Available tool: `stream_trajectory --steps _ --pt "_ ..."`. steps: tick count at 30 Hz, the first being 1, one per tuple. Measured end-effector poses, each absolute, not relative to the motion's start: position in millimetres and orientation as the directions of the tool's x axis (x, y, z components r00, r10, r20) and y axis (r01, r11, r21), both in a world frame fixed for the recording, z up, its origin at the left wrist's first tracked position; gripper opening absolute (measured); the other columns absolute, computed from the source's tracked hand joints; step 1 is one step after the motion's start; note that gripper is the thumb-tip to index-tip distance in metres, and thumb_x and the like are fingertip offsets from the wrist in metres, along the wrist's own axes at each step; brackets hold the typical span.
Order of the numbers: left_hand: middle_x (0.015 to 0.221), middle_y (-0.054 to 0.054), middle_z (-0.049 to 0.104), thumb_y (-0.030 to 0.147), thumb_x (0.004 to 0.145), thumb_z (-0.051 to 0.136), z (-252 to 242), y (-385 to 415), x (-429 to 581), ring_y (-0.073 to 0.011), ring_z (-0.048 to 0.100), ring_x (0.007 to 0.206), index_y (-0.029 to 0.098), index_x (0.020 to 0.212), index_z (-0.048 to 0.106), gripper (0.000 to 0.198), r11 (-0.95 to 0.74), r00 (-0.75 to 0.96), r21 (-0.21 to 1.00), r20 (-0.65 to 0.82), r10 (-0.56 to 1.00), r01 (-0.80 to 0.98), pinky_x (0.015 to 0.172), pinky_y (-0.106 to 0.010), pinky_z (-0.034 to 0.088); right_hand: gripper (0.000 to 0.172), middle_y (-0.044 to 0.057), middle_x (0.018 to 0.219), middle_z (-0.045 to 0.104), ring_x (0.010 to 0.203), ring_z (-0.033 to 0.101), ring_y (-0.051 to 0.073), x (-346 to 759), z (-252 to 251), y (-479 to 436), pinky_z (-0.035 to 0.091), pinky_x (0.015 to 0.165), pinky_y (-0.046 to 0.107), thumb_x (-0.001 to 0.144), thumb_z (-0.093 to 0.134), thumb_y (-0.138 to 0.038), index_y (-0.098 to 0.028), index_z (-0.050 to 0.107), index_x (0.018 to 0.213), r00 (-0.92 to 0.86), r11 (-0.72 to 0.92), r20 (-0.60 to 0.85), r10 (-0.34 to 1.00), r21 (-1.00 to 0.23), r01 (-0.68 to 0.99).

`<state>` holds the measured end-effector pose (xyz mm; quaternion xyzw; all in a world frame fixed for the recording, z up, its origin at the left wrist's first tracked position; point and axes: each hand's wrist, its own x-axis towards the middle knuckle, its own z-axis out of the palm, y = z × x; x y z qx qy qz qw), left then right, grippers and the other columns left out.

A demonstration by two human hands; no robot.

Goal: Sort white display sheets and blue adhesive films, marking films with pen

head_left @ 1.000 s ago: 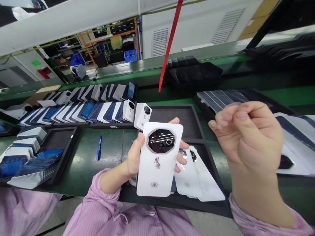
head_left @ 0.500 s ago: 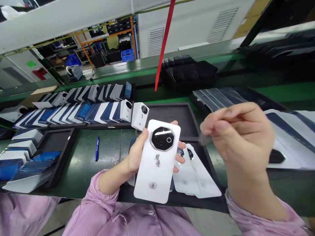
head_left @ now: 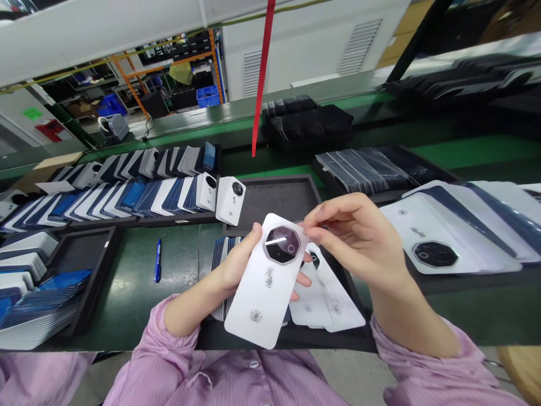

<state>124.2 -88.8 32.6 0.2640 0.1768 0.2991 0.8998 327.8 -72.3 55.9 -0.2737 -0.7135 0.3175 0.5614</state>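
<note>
White phone back cover (head_left: 257,301) slants across left hand (head_left: 234,265), half-curled round it: thumb on left edge, fingertips past right. Right hand (head_left: 361,239) at cover's upper right corner, beside camera window (head_left: 282,246), thumb and forefinger nearly together; can't tell from here what's pinched.

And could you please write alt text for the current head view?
The left hand holds a white panel with a dark octagonal window; the right hand pinches its fingers by the panel's top edge. Trays of similar panels and a blue pen lie on the green workbench.
</note>
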Motion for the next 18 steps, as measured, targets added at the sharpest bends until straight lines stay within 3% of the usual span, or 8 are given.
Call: stream_trajectory --steps 4,9,13,18 --pt "0.118 -0.015 0.072 0.064 0.090 0.056 40.3 -90.9 124.2 -0.0299 0.073 0.093 0.021 0.146 0.051 0.070 0.649 0.728 0.529 -0.084 0.681 -0.546 0.073 -0.041 0.062 0.027 -0.001 0.084 0.070 0.073 0.071 0.017 334.4 61.9 -71.6 0.059 0.058 0.029 0.083 0.075 -0.013 -0.028 0.065 0.104 0.073 0.736 0.750 0.657 -0.660 0.153" --pt "0.117 -0.016 0.072 0.062 0.089 0.057 51.7 -96.7 121.9 -0.0312 0.072 0.092 0.024 0.152 0.042 0.076 0.567 0.644 0.532 -0.050 0.763 -0.629 0.072 -0.043 0.061 0.024 -0.002 0.084 0.069 0.065 0.067 0.015 343.6 73.0 -69.5 0.048 0.049 0.031 0.087 0.077 -0.018 -0.031 0.068 0.105 0.416 0.725 0.773 0.478 -0.615 0.309" --pt "0.116 -0.014 0.072 0.066 0.090 0.051 55.2 -100.9 121.9 -0.0299 0.072 0.090 0.027 0.157 0.033 0.079 0.499 0.590 0.561 -0.022 0.807 -0.661 0.071 -0.042 0.060 0.020 -0.002 0.084 0.064 0.071 0.067 0.017 347.9 75.5 -65.8 0.050 0.053 0.032 0.088 0.077 -0.024 -0.034 0.068 0.103 0.505 0.697 0.750 0.427 -0.629 0.345" --pt "0.118 -0.012 0.072 0.067 0.091 0.052 54.5 -102.8 121.7 -0.0284 0.072 0.092 0.027 0.155 0.038 0.077 0.475 0.599 0.556 0.053 0.799 -0.682 0.073 -0.041 0.061 0.019 -0.002 0.078 0.066 0.066 0.066 0.016 344.8 77.3 -66.1 0.048 0.053 0.031 0.086 0.078 -0.021 -0.030 0.067 0.099 0.469 0.729 0.743 0.477 -0.633 0.261"
